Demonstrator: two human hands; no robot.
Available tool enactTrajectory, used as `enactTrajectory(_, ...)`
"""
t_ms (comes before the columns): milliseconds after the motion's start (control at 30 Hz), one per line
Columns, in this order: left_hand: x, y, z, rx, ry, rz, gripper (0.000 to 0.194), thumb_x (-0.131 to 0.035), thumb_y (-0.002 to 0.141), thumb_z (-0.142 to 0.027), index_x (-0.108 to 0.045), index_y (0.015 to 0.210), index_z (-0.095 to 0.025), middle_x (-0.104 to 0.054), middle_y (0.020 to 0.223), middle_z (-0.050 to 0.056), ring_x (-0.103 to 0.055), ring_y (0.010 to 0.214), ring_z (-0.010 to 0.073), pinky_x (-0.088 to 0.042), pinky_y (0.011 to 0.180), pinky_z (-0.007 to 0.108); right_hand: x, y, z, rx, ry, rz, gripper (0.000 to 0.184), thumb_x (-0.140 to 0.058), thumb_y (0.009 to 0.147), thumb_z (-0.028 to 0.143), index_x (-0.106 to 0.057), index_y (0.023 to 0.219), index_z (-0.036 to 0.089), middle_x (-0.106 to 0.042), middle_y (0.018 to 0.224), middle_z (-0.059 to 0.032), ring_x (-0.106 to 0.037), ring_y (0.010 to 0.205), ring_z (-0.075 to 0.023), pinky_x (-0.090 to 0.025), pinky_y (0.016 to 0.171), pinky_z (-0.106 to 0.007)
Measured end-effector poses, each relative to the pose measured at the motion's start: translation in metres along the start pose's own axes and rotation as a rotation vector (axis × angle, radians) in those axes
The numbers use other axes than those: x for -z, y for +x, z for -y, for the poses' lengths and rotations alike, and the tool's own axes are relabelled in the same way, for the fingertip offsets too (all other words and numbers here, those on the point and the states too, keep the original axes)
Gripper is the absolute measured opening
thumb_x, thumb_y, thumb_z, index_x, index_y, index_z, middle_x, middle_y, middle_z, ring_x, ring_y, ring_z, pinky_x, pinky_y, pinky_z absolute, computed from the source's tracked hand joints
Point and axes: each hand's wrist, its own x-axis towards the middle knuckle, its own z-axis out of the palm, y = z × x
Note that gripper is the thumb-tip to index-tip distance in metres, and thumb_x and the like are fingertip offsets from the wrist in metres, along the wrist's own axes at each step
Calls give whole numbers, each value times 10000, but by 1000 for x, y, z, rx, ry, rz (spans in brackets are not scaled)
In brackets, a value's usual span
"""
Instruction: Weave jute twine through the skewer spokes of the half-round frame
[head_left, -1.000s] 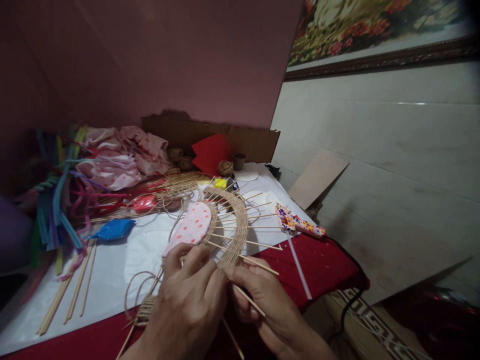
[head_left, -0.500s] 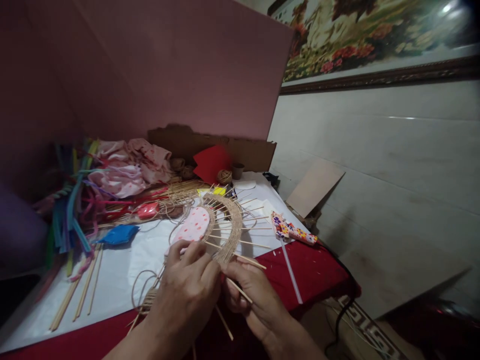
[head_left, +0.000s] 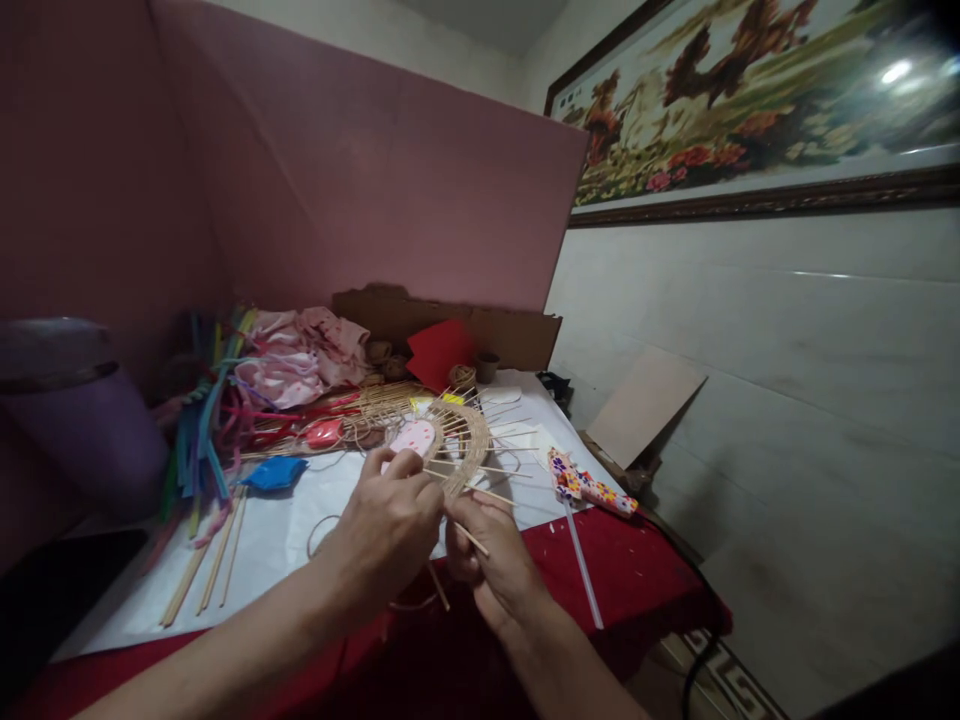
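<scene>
The wearer's head has lifted over the last second: more of the framed picture (head_left: pixel 697 110) shows on the wall, and the purple container (head_left: pixel 82 425) at the left has come into fuller view. The handwork itself looks no further along; the curved twine band (head_left: pixel 477 440) keeps its shape, and both hands stay at its near end.

From here I see that band threaded across thin bamboo sticks that fan outward, curving around a pink polka-dot pad (head_left: pixel 412 437). It's held up just beyond the knuckles, over the white sheet (head_left: pixel 322 510) near the red cloth (head_left: pixel 622 560).

The left hand (head_left: pixel 397 505) reaches in with its back up, forearm slanting from the lower left, fingers curled close together; their tips are hidden, so I can't tell what they pinch. The right hand (head_left: pixel 487 545) comes from the lower right, almost touching the other, thumb and bent fingers pinching around a bamboo stick (head_left: pixel 472 540) that juts out toward the wearer.
</scene>
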Motion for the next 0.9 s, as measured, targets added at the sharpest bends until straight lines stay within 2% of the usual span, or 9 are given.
enactTrajectory(167, -3, 6, 18, -40, 24, 11, 129, -556, 720, -108, -573, 605, -164, -622, 610, 33, -525, 749, 217, -354, 752, 415, -6, 17, 4, -66, -83, -58, 220, -635, 590, 279, -446, 557, 174, -435, 351, 91, -310, 260, -13, -157, 291, -124)
enactTrajectory(267, -10, 3, 23, -20, 13, 25, 120, -556, 714, -107, -583, 612, -163, -628, 615, 40, -531, 766, 223, -357, 734, 404, -4, 23, 1, -74, -99, -63, 168, -620, 591, 254, -477, 578, 166, -460, 359, 83, -324, 259, -16, -163, 282, -118)
enactTrajectory(533, -28, -15, 24, -3, 10, -83, 160, -537, 745, -121, -558, 590, -157, -615, 599, 43, -534, 750, 214, -354, 727, 392, 2, 28, -14, -53, -99, -32, 182, -612, 610, 254, -472, 542, 160, -438, 351, 85, -317, 265, -18, -154, 282, -125)
enactTrajectory(900, -28, -18, 22, -22, 7, -122, 175, -528, 747, -121, -563, 581, -164, -615, 593, 39, -540, 749, 209, -359, 738, 398, 3, 29, -19, -6, -106, -30, 178, -612, 590, 246, -469, 523, 163, -427, 343, 89, -282, 261, -7, -148, 284, -128)
